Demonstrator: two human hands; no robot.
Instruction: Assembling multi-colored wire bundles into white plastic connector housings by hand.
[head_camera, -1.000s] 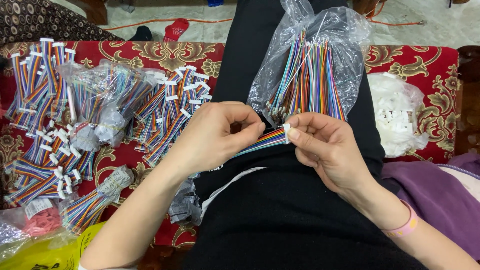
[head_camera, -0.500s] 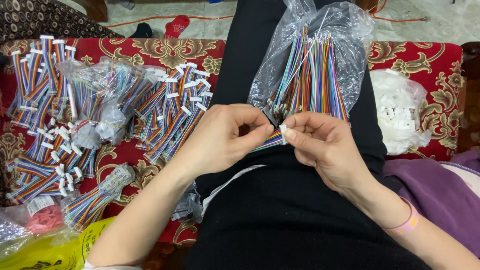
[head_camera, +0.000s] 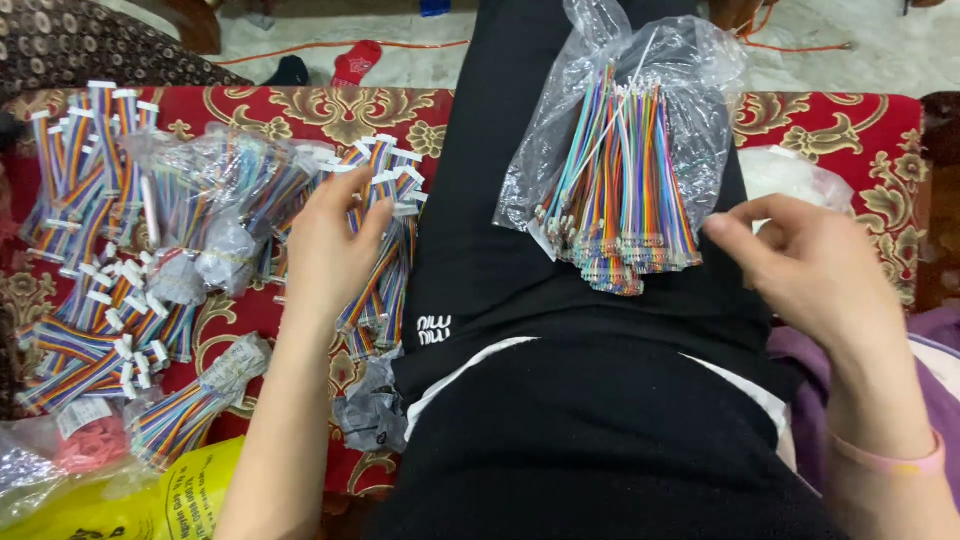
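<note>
At nine o'clock, loose rainbow ribbon cables with white connectors (head_camera: 90, 300) lie heaped on the red patterned cloth (head_camera: 300, 110), and the left hand (head_camera: 330, 250) rests on the finished cable pile (head_camera: 385, 240) at its three o'clock edge, fingers loosely spread flat and gripping nothing that can be seen. At twelve o'clock, on the black-clad lap (head_camera: 560, 330), a clear plastic bag of unplugged cables (head_camera: 625, 180) lies open. At three o'clock the right hand (head_camera: 810, 270) hovers just beside that bag, thumb and forefinger half curled toward each other, nothing visibly held.
</note>
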